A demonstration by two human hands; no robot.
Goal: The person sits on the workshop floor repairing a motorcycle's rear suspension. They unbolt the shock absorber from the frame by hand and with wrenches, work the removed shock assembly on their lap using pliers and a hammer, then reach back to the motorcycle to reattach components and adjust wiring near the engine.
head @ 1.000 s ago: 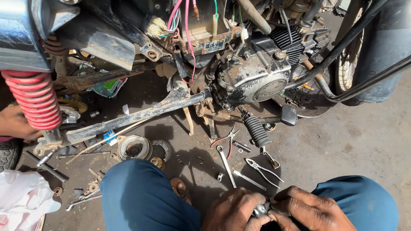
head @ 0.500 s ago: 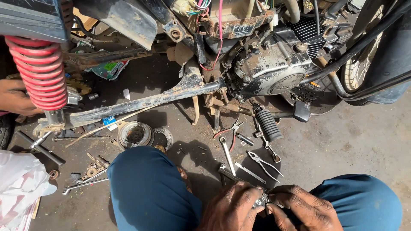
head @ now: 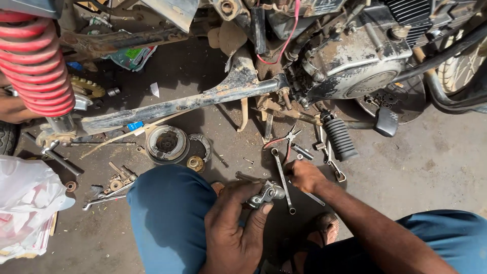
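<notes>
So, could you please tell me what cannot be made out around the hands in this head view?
- Left hand: its fingers cover much of the small metal part, so its full shape is hidden.
- Right hand: whatever its fingertips touch among the floor tools is hidden beneath it.
- Red spring: cut off by the left and top edges.
- Engine: its top runs past the upper edge.

Left hand (head: 236, 223) holds a small metal part (head: 266, 194); right hand (head: 304, 175) rests among wrenches (head: 282, 178) on the floor

head view | worn on head | looks steeply down, close | motorcycle engine (head: 365, 66) along top edge
</notes>
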